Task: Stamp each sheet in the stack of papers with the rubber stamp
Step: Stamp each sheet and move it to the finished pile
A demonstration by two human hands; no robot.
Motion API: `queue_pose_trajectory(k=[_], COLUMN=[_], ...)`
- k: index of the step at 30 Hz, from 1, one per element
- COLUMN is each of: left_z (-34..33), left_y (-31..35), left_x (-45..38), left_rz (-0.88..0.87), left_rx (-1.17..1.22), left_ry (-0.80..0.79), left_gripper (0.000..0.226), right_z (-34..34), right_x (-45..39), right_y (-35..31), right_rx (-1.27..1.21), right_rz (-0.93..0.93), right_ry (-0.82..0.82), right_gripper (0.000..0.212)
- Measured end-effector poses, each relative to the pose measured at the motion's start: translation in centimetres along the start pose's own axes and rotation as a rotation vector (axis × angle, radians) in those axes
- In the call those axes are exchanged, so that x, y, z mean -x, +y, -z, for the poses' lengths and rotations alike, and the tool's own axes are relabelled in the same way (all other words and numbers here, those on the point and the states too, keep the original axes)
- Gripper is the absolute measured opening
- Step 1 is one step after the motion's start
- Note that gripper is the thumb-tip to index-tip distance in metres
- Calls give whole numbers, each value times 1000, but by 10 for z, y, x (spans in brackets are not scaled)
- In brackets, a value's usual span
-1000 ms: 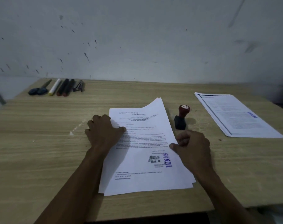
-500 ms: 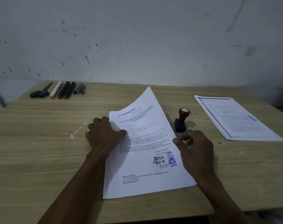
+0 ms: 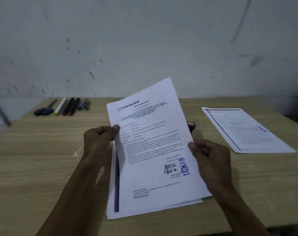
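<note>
A stamped sheet (image 3: 153,142), printed with a letterhead and a blue "LUNAS" mark at its lower right, is lifted off the stack and tilted up toward the wall. My left hand (image 3: 98,142) pinches its left edge and my right hand (image 3: 207,157) pinches its right edge. Beneath it the stack of papers (image 3: 111,198) lies flat near the table's front edge. The rubber stamp (image 3: 191,125), with a red-brown knob, stands upright behind the raised sheet, mostly hidden by it.
A second pile of stamped sheets (image 3: 243,132) lies at the right of the wooden table (image 3: 34,159). Scissors (image 3: 44,109), markers (image 3: 69,106) and pens lie in a row at the back left, against the white wall.
The top sheet went from flat under both hands to lifted clear of the stack. My left hand switched from pressing the stack to pinching the sheet's left edge.
</note>
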State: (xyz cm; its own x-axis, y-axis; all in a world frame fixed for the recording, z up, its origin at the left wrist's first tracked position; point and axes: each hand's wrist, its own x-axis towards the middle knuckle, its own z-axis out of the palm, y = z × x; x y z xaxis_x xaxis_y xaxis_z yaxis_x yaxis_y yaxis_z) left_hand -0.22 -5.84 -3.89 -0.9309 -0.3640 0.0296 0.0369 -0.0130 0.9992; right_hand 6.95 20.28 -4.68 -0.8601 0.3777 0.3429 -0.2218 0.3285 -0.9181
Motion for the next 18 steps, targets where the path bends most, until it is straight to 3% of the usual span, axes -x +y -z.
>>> queue_pose_trajectory(k=[11,18], left_z=[-56,-140], left_y=[52,84], left_x=[22,40], left_rz=[-195,-332], left_rx=[21,-151], left_ry=[-87,-232], left_gripper=[20,21], right_z=[56,122], right_x=[-30,-62], right_y=[3,20], right_rx=[218,427], right_rz=[-16,-105], right_ry=[88,221], right_gripper=[15,18])
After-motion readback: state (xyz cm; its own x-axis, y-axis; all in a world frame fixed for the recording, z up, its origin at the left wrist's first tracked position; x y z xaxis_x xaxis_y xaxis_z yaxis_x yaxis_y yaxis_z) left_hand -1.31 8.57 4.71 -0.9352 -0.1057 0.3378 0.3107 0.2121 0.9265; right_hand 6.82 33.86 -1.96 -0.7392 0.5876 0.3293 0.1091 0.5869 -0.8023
